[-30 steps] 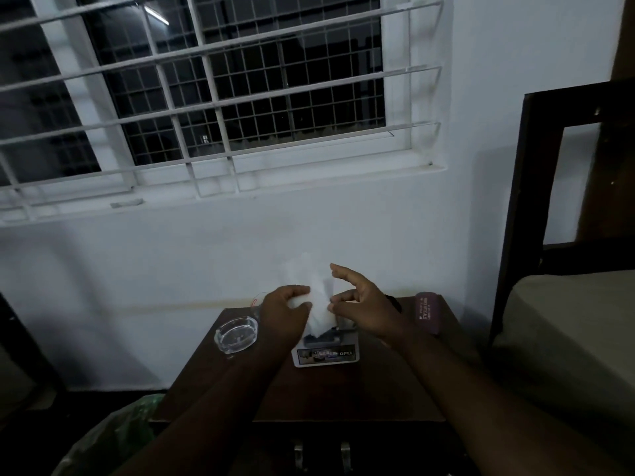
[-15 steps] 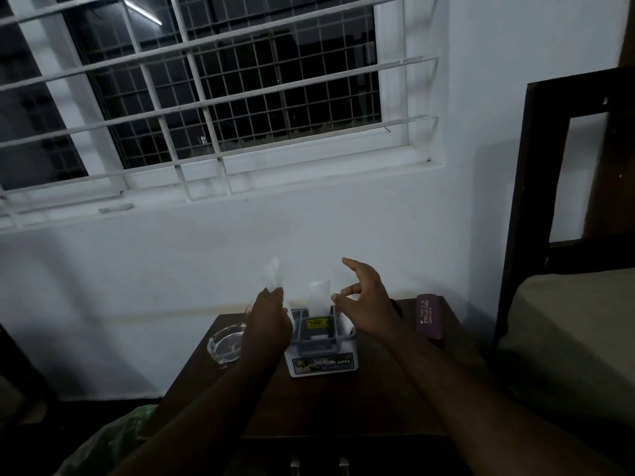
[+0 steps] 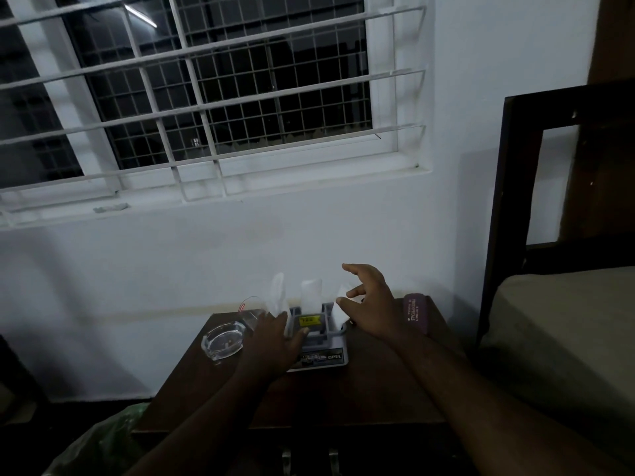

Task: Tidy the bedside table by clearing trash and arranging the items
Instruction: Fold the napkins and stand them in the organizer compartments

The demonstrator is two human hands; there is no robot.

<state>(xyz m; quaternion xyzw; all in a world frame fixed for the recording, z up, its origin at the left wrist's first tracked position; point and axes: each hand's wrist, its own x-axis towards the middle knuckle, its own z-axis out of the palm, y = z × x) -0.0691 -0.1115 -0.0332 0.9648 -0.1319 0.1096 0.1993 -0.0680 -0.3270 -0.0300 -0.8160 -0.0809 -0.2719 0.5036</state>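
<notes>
A dim room: a white-barred grilled window point(image 3: 213, 97) fills the pale painted wall point(image 3: 464, 97), with a dark wooden bed frame point(image 3: 512, 201) and beige mattress point(image 3: 563, 331) at right

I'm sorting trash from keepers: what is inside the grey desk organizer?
Standing in the grey organizer are three white paper pieces and a yellow-labelled item. The left hand covers its left front, so anything there is hidden.

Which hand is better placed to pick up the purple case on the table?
Probably the right hand: it hovers open beside the purple case, nothing between them. The left hand rests by the grey organizer, farther away.
</notes>
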